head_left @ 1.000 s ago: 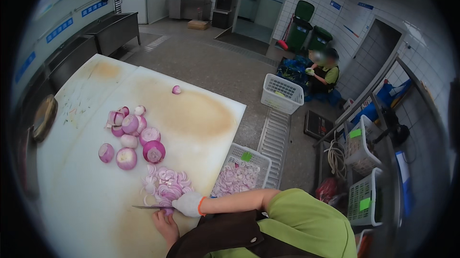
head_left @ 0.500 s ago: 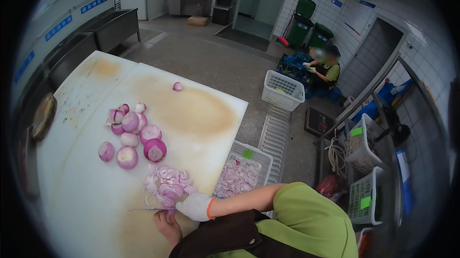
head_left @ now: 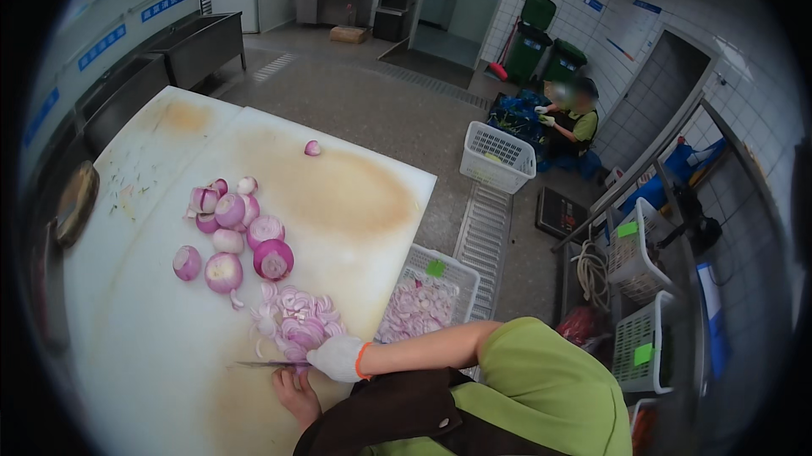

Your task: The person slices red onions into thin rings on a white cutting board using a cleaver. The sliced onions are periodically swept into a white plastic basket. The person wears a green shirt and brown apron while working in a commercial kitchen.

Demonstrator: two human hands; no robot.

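My right hand [head_left: 336,359], in a white knit glove with an orange cuff, grips a knife [head_left: 264,364] whose handle is hidden in the glove. The thin blade points left. Just below it, my bare left hand [head_left: 296,397] has its fingers bent against a piece of red onion [head_left: 301,368], mostly hidden by the blade and fingers. Beyond the knife lies a loose heap of sliced onion [head_left: 298,317]. Farther off sit several peeled whole onions [head_left: 230,211], with one small onion [head_left: 313,148] apart from them. All rest on a stained white cutting board [head_left: 169,329].
A white basket of sliced onion [head_left: 416,310] stands below the board's right edge. Farther right are crates [head_left: 640,342] on a metal rack and a floor scale [head_left: 562,213]. A person [head_left: 578,118] sits by a white basket [head_left: 499,160]. Steel sinks [head_left: 200,50] line the left wall.
A few slices have come away from the heap, one beside the nearest whole onion. The knife and both hands stay in nearly the same place.
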